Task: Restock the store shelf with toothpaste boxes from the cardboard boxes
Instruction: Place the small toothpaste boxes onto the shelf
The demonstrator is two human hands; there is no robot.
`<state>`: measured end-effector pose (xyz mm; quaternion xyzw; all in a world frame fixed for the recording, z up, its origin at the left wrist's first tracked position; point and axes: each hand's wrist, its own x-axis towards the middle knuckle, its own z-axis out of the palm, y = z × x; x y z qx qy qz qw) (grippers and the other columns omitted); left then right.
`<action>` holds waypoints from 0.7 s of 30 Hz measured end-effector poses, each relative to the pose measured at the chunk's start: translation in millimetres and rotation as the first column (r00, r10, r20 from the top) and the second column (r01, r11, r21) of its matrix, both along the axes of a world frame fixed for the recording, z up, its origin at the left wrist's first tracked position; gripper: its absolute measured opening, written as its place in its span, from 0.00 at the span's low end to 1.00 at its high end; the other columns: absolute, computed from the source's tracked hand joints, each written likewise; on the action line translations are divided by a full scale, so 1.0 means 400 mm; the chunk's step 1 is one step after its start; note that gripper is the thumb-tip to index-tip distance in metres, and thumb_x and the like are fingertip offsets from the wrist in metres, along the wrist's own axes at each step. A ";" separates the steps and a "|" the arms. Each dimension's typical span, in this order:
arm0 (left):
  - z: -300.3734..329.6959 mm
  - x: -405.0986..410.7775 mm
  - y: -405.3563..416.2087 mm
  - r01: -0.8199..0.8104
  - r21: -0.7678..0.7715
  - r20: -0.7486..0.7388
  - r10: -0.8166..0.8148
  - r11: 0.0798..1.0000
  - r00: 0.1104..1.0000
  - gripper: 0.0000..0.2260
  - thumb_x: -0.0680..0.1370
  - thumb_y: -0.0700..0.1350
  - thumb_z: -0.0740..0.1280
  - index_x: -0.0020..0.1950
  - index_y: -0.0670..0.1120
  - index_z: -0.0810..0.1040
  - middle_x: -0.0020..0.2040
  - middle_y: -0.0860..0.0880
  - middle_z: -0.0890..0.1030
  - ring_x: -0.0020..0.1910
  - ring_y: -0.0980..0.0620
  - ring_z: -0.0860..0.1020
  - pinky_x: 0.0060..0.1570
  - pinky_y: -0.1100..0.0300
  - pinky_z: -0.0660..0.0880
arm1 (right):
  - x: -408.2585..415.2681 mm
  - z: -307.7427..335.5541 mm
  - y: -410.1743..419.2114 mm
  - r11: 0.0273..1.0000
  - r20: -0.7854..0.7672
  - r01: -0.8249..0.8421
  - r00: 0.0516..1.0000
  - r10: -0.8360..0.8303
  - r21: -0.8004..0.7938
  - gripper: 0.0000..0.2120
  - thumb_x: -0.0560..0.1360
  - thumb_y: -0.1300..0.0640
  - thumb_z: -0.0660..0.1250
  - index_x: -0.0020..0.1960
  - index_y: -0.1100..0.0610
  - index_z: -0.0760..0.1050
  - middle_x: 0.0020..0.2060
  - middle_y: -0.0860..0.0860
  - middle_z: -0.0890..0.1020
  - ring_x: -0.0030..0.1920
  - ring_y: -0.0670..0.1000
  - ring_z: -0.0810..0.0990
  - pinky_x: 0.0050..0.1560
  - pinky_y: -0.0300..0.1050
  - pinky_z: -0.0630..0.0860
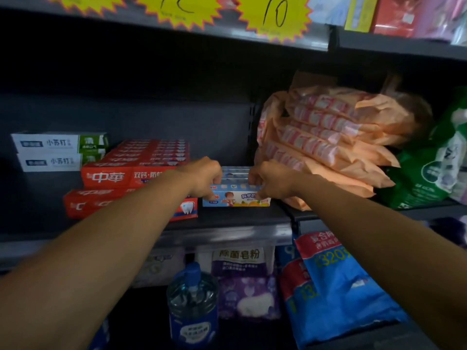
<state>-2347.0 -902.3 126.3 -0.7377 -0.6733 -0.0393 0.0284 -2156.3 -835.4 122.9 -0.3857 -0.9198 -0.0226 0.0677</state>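
White-green boxes (59, 151) far left on shelf (227, 218); red toothpaste boxes (131, 176) stacked beside. I see left hand (203, 179) gripping left end of blue children's toothpaste box (236, 198), right hand (271, 181) pinching its right end. Orange packs (328, 145) right.

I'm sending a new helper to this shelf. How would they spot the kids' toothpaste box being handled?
Find the dark middle shelf under the yellow starburst price tags. Between the red toothpaste boxes and the stack of orange packs, both hands grip the ends of a light blue box. It alone shows a cartoon child and oranges.
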 end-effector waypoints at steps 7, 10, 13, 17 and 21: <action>-0.027 0.009 0.039 0.007 0.000 -0.104 -0.007 1.000 0.995 0.20 0.72 0.45 0.74 0.63 0.46 0.77 0.60 0.45 0.78 0.55 0.46 0.78 0.54 0.52 0.77 | -0.006 -0.026 0.037 0.996 0.045 0.000 0.999 -0.004 0.086 0.16 0.72 0.55 0.72 0.59 0.55 0.78 0.55 0.51 0.79 0.56 0.51 0.75 0.50 0.40 0.69; -0.029 0.007 0.044 0.000 0.023 -0.133 0.003 1.000 0.991 0.18 0.72 0.45 0.74 0.61 0.45 0.79 0.57 0.45 0.79 0.53 0.46 0.78 0.51 0.54 0.77 | -0.009 -0.031 0.045 0.994 0.039 0.007 0.999 -0.011 0.105 0.17 0.71 0.54 0.72 0.59 0.55 0.78 0.56 0.52 0.80 0.57 0.53 0.76 0.55 0.44 0.73; -0.032 0.001 0.044 -0.007 0.049 -0.169 0.015 0.999 0.986 0.15 0.73 0.43 0.73 0.59 0.45 0.79 0.56 0.45 0.79 0.52 0.46 0.78 0.50 0.54 0.77 | -0.017 -0.039 0.054 0.990 0.037 0.019 0.999 -0.024 0.139 0.16 0.71 0.53 0.72 0.58 0.53 0.78 0.57 0.53 0.79 0.58 0.53 0.75 0.57 0.46 0.73; -0.030 -0.009 0.041 0.013 0.092 -0.188 0.005 0.996 0.982 0.10 0.74 0.39 0.71 0.55 0.42 0.79 0.53 0.43 0.80 0.49 0.46 0.78 0.43 0.56 0.74 | -0.023 -0.037 0.045 0.984 0.069 0.032 0.997 -0.045 0.176 0.16 0.72 0.53 0.70 0.60 0.53 0.76 0.58 0.54 0.77 0.59 0.55 0.74 0.57 0.47 0.73; -0.015 -0.011 0.016 0.067 0.141 -0.189 -0.040 0.988 0.981 0.10 0.73 0.39 0.71 0.54 0.44 0.81 0.51 0.43 0.80 0.50 0.44 0.78 0.43 0.54 0.74 | -0.017 -0.018 0.006 0.983 0.050 0.022 0.998 -0.032 0.183 0.20 0.72 0.52 0.70 0.62 0.54 0.75 0.58 0.54 0.78 0.58 0.55 0.75 0.56 0.50 0.75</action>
